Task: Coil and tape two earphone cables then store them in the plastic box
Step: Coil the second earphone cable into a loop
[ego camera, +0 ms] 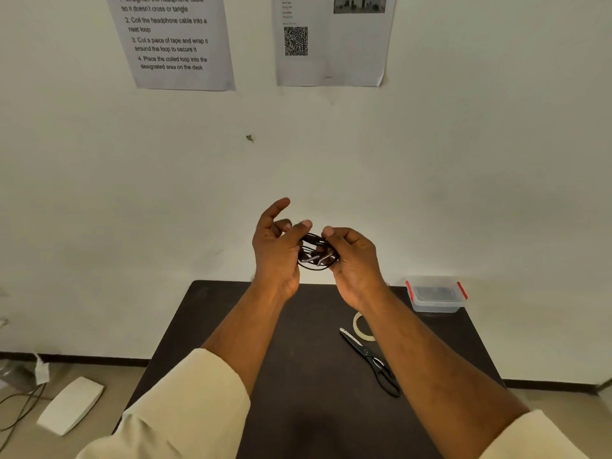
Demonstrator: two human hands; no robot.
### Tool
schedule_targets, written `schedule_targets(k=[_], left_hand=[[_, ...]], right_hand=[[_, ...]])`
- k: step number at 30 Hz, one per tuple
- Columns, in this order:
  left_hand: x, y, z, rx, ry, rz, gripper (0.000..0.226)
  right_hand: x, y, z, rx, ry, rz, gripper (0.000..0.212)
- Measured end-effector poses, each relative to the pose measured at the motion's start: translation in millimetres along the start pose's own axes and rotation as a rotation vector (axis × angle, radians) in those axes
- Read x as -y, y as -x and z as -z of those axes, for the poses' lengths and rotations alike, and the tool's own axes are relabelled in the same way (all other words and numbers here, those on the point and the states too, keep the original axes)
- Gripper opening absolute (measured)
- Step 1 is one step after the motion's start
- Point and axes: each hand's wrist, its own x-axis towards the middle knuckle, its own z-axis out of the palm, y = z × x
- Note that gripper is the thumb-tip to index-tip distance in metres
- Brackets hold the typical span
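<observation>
A person holds a coiled black cable (pixel 316 253) in mid-air between both hands, above the far edge of a dark surface (pixel 298 376) set against a pale wall. The right hand (pixel 356 263) grips the coil's right side, fingers curled around its loops. The left hand (pixel 276 250) pinches the coil's left side with thumb and curled fingers, its index finger raised clear. At the surface's far right corner sits a clear plastic box (pixel 435 294) with red clips, its lid on. Near it, toward the middle of the right side, a tape roll (pixel 359 326) lies flat, partly hidden behind the right forearm, with black-handled scissors (pixel 371 359) just beside it, blades pointing toward the wall. Two printed sheets (pixel 172 41) hang on the wall above.
</observation>
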Motion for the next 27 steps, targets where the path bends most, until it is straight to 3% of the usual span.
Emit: schedule_targets(k=[8, 15, 21, 27], left_hand=[[-19, -12, -7, 0.196, -0.537, -0.353, 0.038], [-33, -14, -18, 0.345, -0.680, -0.431, 0.040], [-33, -21, -29, 0.172, -0.769, -0.543, 0.035], [-31, -30, -31, 0.249, -0.958, -0.528, 0.036]], right_hand=[[12, -6, 13, 0.154, 0.264, -0.032, 0.018], [27, -10, 9, 0.370, 0.477, -0.046, 0.027], [16, 2, -8, 0.319, 0.420, -0.038, 0.035], [10, 11, -17, 0.348, 0.224, -0.156, 0.030]])
